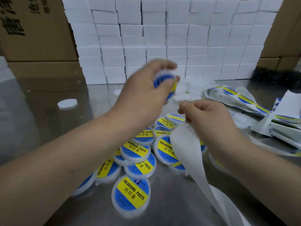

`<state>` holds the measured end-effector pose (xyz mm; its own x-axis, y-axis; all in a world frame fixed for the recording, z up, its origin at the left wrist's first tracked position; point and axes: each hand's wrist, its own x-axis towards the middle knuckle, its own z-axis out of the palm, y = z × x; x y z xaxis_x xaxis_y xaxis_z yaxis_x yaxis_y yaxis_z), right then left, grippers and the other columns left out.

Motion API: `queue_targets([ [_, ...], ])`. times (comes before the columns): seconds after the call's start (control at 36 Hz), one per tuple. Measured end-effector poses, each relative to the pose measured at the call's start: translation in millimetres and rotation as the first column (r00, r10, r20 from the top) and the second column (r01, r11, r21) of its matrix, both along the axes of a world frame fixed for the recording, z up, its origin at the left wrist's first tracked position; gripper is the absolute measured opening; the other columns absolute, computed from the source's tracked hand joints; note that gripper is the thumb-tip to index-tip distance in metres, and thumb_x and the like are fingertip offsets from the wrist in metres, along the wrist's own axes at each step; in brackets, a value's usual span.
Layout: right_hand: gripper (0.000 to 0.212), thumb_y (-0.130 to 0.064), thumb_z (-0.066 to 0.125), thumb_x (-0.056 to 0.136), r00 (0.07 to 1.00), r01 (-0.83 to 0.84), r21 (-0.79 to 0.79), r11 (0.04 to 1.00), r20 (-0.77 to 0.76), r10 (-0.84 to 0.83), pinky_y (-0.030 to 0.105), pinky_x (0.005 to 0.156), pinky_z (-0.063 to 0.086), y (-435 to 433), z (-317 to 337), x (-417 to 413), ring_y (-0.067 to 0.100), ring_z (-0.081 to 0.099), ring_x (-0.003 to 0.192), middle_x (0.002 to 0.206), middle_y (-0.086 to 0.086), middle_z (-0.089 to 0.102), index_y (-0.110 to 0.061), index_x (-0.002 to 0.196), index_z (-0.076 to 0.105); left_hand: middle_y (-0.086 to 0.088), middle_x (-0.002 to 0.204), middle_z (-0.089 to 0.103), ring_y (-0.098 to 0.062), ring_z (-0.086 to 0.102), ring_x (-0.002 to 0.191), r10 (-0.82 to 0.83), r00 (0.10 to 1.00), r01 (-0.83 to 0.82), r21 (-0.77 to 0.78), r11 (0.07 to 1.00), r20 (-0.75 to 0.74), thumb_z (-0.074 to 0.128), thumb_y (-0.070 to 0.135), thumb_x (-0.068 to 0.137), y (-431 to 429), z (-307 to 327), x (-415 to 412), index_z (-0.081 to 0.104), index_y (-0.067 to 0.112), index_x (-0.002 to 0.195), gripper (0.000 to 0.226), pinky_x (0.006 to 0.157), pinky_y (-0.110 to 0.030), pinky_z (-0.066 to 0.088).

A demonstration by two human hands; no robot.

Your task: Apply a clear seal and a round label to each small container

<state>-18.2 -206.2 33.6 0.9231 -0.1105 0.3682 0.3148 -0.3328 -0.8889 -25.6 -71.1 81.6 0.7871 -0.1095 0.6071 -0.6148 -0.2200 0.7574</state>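
1. Up above the surface (40, 128), the left hand (143, 88) grips a blue-and-yellow container (164, 82), fingers curled round its rim; motion blur smears both.
2. The right hand (210, 118) pinches a white backing strip (185, 152), which trails down and is cut off at the bottom edge.
3. A heap of labelled containers (132, 194) lies beneath the forearms, partly hidden by them.
4. Label strips (244, 98) run off the right edge; a lone white lid (67, 104) sits on the open left side; stacked white boxes (162, 38) wall off the back.
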Motion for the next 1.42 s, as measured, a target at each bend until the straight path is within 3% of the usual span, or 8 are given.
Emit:
queue_targets([
  [0.11,0.037,-0.034,0.055,0.088,0.998,0.033,0.050,0.998,-0.048,-0.031,0.008,0.034,0.028,-6,1,6,-0.003,0.042,0.037,0.042,-0.017,0.049,-0.010,0.062,0.063,-0.005,0.103,0.062,-0.011,0.069,0.071,0.032,0.992,-0.009,-0.181,0.983,0.124,0.052,0.009,0.091,10,26,-10,0.044,0.030,0.091,0.022,0.052,-0.019,0.052],
  [0.33,0.026,-0.042,0.049,0.075,0.967,-0.185,-0.080,0.980,0.165,0.196,0.018,0.051,0.033,5,3,-12,0.000,0.040,0.050,0.052,-0.012,0.046,-0.020,0.065,0.057,0.011,0.073,0.054,0.000,0.055,0.043,0.083,0.989,-0.071,0.106,0.992,-0.121,0.058,0.027,0.088,-2,-3,-5,0.054,0.031,0.074,0.015,0.034,-0.013,0.039],
  [0.5,0.028,-0.038,0.047,0.077,0.963,-0.189,-0.126,0.974,0.172,0.209,0.014,0.042,0.027,5,-3,-9,0.002,0.036,0.043,0.045,-0.011,0.041,-0.020,0.056,0.045,0.025,0.068,0.056,-0.008,0.051,0.048,0.143,0.984,-0.116,0.221,0.968,-0.110,0.049,0.036,0.091,-1,-10,3,0.056,0.032,0.074,0.019,0.052,-0.034,0.054],
  [0.69,0.030,-0.043,0.040,0.082,0.977,-0.090,-0.161,0.983,0.178,0.119,0.014,0.044,0.030,2,-6,-4,0.002,0.042,0.047,0.050,-0.011,0.049,-0.026,0.064,0.058,0.015,0.058,0.056,0.002,0.051,0.061,0.326,0.943,-0.327,0.397,0.857,0.071,0.048,0.043,0.088,9,-13,15,0.059,0.026,0.071,0.027,0.051,-0.013,0.034],
  [0.97,0.009,-0.025,0.056,0.082,0.977,0.117,-0.080,0.990,0.190,-0.100,0.006,0.060,0.035,-10,-3,7,-0.010,0.048,0.066,0.077,-0.018,0.055,-0.030,0.075,0.056,0.004,0.071,0.053,-0.023,0.052,0.079,0.397,0.893,-0.210,0.584,0.784,-0.212,0.033,0.036,0.097,29,-5,28,0.059,0.016,0.078,0.038,0.066,-0.031,0.041],
  [1.11,0.027,-0.013,0.055,0.085,0.927,0.307,-0.145,0.941,0.268,-0.261,0.004,0.087,0.023,-23,3,19,0.008,0.037,0.121,0.131,-0.003,0.037,-0.029,0.105,0.055,-0.014,0.105,0.051,-0.030,0.047,0.100,0.520,0.854,-0.300,0.844,0.446,0.029,0.021,0.038,0.097,35,-12,30,0.046,0.017,0.122,0.040,0.083,-0.036,0.042],
  [1.28,0.049,-0.012,0.051,0.085,0.917,0.398,-0.316,0.861,0.158,-0.366,0.036,0.108,0.028,-42,7,35,0.019,0.021,0.140,0.157,-0.002,0.002,-0.026,0.132,0.048,-0.006,0.146,0.027,-0.025,0.026,0.132,0.539,0.789,-0.437,0.886,0.156,0.294,0.026,0.046,0.095,45,-14,35,0.023,0.024,0.142,0.052,0.101,-0.041,0.029],
  [1.42,0.036,-0.033,0.051,0.085,0.903,0.391,-0.681,0.619,0.156,-0.400,0.030,0.080,0.036,-61,23,33,0.025,0.053,0.112,0.138,-0.002,0.045,-0.028,0.119,0.059,0.001,0.132,0.046,-0.020,0.040,0.120,0.484,0.819,-0.533,0.718,0.447,0.307,0.037,0.043,0.093,42,15,23,0.045,0.026,0.130,0.042,0.093,-0.034,0.034],
])
